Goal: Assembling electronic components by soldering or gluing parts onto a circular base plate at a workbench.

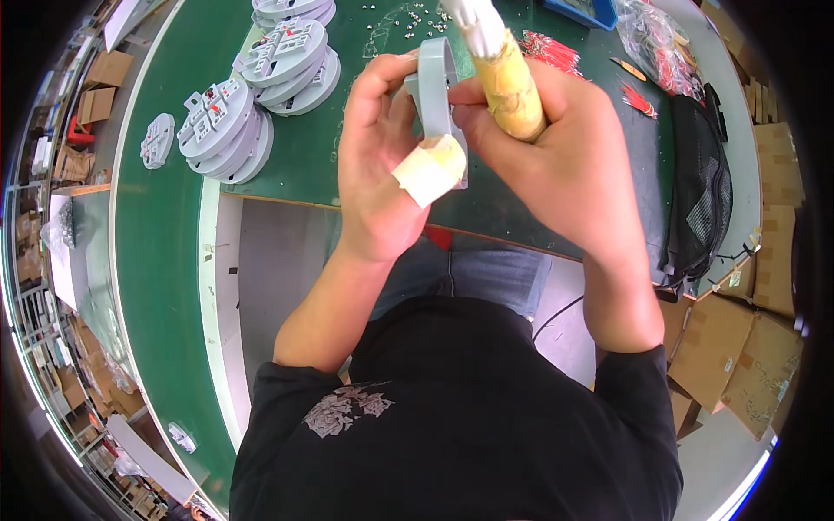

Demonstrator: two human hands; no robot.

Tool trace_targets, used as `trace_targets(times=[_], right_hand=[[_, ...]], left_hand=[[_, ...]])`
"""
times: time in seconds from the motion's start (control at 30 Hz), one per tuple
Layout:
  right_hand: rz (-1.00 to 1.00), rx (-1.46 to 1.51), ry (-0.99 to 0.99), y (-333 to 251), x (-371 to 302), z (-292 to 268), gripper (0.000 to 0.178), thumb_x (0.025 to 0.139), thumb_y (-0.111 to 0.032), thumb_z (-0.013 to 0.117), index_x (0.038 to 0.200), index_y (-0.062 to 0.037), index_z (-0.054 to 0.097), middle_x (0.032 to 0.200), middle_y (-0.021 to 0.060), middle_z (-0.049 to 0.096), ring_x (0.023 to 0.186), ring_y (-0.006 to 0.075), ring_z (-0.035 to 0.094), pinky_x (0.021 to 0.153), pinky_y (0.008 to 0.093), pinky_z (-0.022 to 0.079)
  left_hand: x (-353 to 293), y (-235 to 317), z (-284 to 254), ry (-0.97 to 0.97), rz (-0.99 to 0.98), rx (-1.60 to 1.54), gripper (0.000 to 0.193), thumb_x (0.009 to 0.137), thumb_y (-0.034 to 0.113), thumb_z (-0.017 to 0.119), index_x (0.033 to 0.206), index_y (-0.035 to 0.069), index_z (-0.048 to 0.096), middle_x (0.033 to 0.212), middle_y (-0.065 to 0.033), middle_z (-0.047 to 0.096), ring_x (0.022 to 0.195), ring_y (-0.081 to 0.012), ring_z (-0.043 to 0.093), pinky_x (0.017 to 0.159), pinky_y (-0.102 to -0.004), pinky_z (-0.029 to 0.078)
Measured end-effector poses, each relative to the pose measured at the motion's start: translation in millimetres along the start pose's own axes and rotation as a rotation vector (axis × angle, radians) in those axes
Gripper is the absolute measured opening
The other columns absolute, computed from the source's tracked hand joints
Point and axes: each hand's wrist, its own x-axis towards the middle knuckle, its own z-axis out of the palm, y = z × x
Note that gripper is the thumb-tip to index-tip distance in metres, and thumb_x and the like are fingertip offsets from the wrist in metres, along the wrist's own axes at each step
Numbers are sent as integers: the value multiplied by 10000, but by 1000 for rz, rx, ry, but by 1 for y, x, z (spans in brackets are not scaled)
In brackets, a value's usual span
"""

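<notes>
My left hand point(372, 187) grips a round grey plastic housing point(432, 91), turned edge-on above the table. Cream tape point(432, 171) is wrapped round that thumb. Closed around a thick tool point(512, 91) with a yellow taped grip and whitish upper end is my right hand point(578, 161). Its fingertips reach the right side of the housing. The tool's working tip is hidden, so its kind cannot be made out. Stacks of similar grey round housings point(213, 122) with small red parts stand to the left.
Small metal pieces point(417, 22) lie scattered at the back of the green table point(295, 156). Bundled red wires point(552, 52), an orange-handled cutter point(628, 69), a blue tray point(591, 10) and a plastic bag point(651, 43) are at right. A black bag point(699, 182) lines the right edge.
</notes>
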Motion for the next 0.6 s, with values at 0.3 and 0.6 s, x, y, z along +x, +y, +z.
trace_targets(times=[0.3,0.6], right_hand=[[65,225,65,2,4,2,131,851,6,740,957,-13,665,830,-13,662,742,49,584,673,226,491],[4,144,33,5,6,6,116,874,-41,758,946,-21,670,806,-19,646,708,42,566,632,207,465]], left_hand=[[4,12,-11,-130,-103,143,681,778,-14,663,1416,28,427,1336,-100,471,1227,-200,473,938,-322,463],[1,11,-6,-80,-146,25,672,827,52,683,1434,23,395,1283,-97,483,1144,-177,521,882,-282,491]])
